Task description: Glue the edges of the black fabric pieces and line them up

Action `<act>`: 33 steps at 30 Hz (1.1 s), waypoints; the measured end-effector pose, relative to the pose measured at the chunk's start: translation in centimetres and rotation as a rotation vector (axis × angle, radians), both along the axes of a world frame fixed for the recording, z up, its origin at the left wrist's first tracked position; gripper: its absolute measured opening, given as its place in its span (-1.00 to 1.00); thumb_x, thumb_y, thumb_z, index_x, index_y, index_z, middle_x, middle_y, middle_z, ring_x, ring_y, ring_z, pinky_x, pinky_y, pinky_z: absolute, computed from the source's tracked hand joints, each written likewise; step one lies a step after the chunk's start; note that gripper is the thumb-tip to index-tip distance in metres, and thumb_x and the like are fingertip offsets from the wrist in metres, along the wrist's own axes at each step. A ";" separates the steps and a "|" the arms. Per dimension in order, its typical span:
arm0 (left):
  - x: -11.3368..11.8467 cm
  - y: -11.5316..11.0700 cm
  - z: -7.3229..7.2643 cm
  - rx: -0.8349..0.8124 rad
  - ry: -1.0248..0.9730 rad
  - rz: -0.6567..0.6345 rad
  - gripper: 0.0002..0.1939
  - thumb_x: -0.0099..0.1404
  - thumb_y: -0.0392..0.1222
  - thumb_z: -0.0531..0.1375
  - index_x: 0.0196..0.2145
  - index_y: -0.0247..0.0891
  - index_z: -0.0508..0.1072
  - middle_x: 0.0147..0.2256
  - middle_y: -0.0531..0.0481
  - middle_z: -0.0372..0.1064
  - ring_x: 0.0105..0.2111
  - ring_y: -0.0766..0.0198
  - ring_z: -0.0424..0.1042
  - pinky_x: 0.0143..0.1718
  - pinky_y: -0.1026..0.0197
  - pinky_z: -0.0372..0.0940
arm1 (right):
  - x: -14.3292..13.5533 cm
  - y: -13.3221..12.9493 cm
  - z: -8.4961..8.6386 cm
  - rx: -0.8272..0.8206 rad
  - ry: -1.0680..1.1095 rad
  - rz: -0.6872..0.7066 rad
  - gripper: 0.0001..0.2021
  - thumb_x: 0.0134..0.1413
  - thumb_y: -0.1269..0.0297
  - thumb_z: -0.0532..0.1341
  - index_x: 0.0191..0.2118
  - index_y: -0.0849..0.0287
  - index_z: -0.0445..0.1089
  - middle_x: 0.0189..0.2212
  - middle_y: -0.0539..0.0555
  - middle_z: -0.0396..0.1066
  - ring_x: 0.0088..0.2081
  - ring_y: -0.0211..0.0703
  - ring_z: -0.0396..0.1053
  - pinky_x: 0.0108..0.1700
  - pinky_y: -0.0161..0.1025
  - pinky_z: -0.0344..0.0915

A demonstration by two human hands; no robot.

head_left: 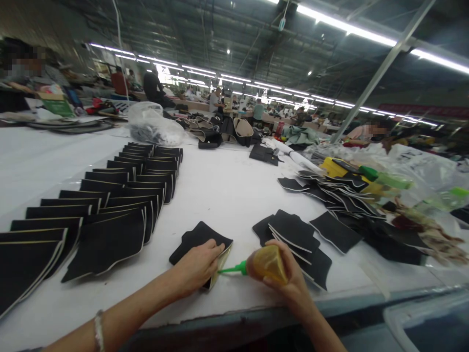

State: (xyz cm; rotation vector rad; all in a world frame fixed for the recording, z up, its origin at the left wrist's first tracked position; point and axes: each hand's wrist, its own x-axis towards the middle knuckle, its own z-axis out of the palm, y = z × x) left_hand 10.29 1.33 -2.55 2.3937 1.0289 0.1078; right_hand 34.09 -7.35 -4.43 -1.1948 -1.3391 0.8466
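Note:
A black piece (198, 238) lies on the white table near the front edge. My left hand (200, 264) rests on it, fingers together and pressing near its right edge, where a yellowish strip shows. My right hand (289, 274) is wrapped round a bottle of amber liquid (269, 264) with a green nozzle. The bottle is tipped to the left, and its nozzle tip is at the yellowish strip, beside my left fingers. Just right of the bottle is a small stack of black pieces (295, 230).
Overlapping black pieces (113, 239) stand in rows on the left of the white table (216, 186). More black pieces (340, 195), plastic bags (421, 171) and cloth scraps lie at the right. A clear bag (150, 122) and dark bags are farther back. Other people work beyond.

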 end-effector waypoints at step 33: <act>0.3 0.5 -0.1 -0.081 -0.033 0.023 -0.50 0.34 -0.23 -0.15 0.19 -0.24 0.24 -0.17 -0.12 0.31 -0.21 0.18 0.39 -0.14 0.16 0.25 | -0.1 1.3 1.1 0.063 -0.096 -0.215 -0.44 -0.16 0.06 0.43 -0.01 0.07 0.33 -0.06 0.10 0.32 -0.05 0.12 0.31 0.05 -0.04 0.22</act>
